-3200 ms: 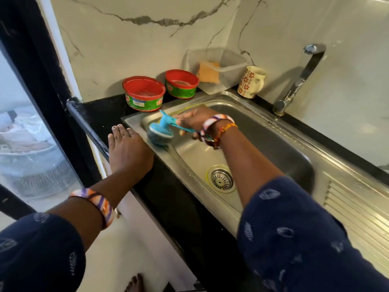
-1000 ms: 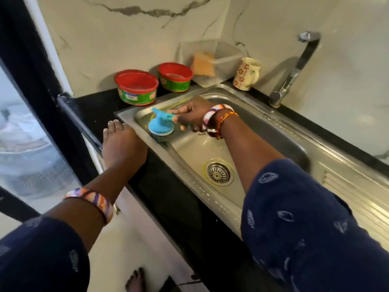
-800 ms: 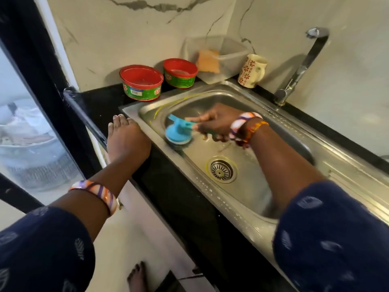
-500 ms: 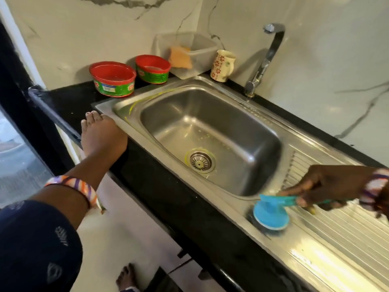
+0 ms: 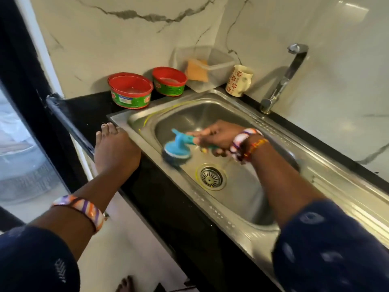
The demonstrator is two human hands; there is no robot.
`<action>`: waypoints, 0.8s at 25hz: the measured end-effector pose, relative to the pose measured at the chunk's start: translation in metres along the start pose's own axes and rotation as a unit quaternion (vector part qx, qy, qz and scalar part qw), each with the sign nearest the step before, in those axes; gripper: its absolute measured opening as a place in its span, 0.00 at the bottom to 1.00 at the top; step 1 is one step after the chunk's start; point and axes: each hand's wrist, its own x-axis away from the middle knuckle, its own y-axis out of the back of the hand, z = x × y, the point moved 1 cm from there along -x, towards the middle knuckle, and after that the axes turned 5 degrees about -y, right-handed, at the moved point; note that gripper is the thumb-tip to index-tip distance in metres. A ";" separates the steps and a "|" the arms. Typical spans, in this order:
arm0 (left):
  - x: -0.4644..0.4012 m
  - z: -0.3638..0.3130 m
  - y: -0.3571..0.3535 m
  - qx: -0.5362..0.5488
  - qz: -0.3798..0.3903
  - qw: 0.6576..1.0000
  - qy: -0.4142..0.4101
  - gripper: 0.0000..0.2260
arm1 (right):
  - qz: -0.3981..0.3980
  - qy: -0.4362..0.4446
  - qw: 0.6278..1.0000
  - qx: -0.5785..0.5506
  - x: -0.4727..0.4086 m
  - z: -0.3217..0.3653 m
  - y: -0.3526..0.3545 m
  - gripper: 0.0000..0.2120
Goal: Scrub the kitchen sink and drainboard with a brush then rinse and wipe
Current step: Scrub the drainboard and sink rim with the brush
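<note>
A steel sink is set in a black counter, with its drain near the basin's front. The ridged drainboard runs off to the right. My right hand grips the handle of a blue round-headed brush. The brush head presses on the basin's front-left wall, just left of the drain. My left hand lies flat, palm down, on the counter edge beside the sink's left rim, holding nothing. Yellow soap streaks mark the rim and ring the drain.
Two red-rimmed green tubs stand behind the sink on the counter. A clear plastic box with an orange sponge and a flowered mug stand by the wall. The tap rises at the back right.
My right hand has carried the brush from the drainboard's front edge back into the basin's front-left side. My left hand has stayed on the counter.
</note>
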 end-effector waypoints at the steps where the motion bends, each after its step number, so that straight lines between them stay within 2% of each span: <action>1: 0.000 0.000 -0.001 0.000 0.002 1.000 0.001 0.21 | -0.006 -0.001 1.000 -0.023 -0.020 0.012 -0.006 0.14; 4: -0.001 -0.001 -0.001 -0.008 0.005 1.000 0.000 0.22 | -0.017 0.001 0.997 -0.080 -0.047 0.034 -0.020 0.17; 6: 0.000 -0.001 0.000 -0.010 0.008 1.000 -0.002 0.22 | -0.009 -0.006 0.998 -0.058 -0.029 0.026 -0.015 0.15; 9: 0.002 -0.001 0.003 -0.003 0.008 1.000 -0.005 0.22 | 0.028 -0.048 0.998 0.002 0.037 -0.017 0.006 0.07; 12: 0.002 0.000 0.003 -0.004 0.020 1.000 -0.012 0.22 | 0.075 -0.146 0.986 0.002 0.122 -0.073 0.026 0.11; 15: 0.002 0.001 0.002 -0.008 0.023 1.000 -0.016 0.21 | 0.106 -0.225 0.968 0.005 0.196 -0.103 0.034 0.05; 17: 0.002 0.000 0.001 -0.012 0.026 1.000 -0.013 0.21 | 0.143 -0.224 0.964 -0.016 0.219 -0.115 0.034 0.24; 18: 0.002 -0.001 0.001 -0.013 0.027 0.999 -0.011 0.21 | 0.134 -0.216 0.966 -0.041 0.219 -0.116 0.032 0.28; 19: 0.001 -0.002 0.002 -0.014 0.027 0.999 -0.009 0.21 | 0.111 -0.200 0.972 -0.045 0.212 -0.112 0.028 0.24; 20: 0.001 -0.003 0.002 -0.016 0.027 0.999 -0.008 0.21 | 0.087 -0.175 0.980 -0.040 0.197 -0.104 0.022 0.15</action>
